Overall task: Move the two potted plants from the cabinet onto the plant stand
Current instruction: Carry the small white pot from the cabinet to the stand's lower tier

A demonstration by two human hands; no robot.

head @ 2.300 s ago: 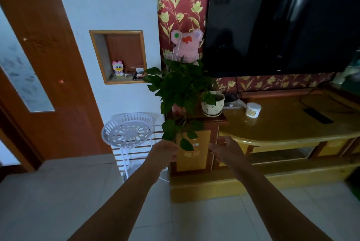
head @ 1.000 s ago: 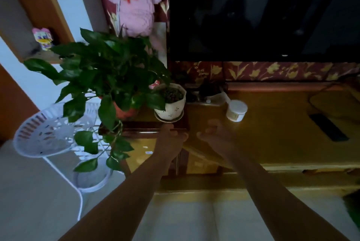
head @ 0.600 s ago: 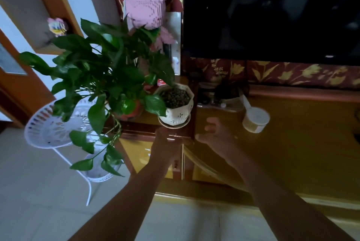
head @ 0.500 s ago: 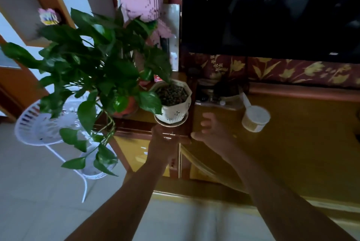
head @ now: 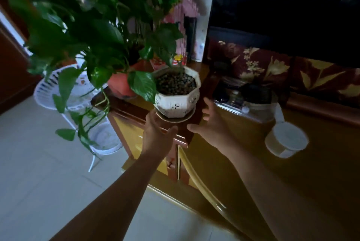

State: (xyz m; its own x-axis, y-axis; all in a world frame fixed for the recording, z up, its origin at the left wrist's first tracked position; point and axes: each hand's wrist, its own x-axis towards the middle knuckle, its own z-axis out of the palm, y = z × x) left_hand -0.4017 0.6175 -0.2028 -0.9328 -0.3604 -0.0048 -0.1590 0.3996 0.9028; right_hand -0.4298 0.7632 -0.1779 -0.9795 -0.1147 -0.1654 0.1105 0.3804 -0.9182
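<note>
- A small white pot (head: 177, 102) stood on a saucer (head: 175, 118) on top of the wooden cabinet (head: 136, 110), close to the cabinet's near edge. The pot had flat sides with small dark flower marks and was filled with dark pebbles.
- Just left of it on the same cabinet top stood an orange pot (head: 119, 85) holding a big leafy plant (head: 87, 26). One of its leaves hung over the white pot's left rim, and its stems trailed down past the cabinet's left edge.
- The left hand (head: 157, 135) was at the near left side of the saucer, fingers spread wide, thumb pointing right under the saucer's near rim. Whether the fingertips touched the saucer could not be told; they held nothing firmly.
- The right hand (head: 209, 125) was just right of the pot, fingers spread wide and curved toward it, apart from the pot's wall, holding nothing.
- The white plant stand (head: 48, 92) stood on the tiled floor (head: 39, 172) to the left of the cabinet, partly hidden behind the leaves. Its round slotted top tray and a smaller lower tray (head: 106, 139) both showed.
- A white tub with a lid (head: 285, 140) sat on the lower yellow-brown counter (head: 243, 162) to the right, well apart from both hands.
- A dark screen (head: 282, 6) filled the far right, with red leaf-patterned wallpaper (head: 272, 69) below it.
</note>
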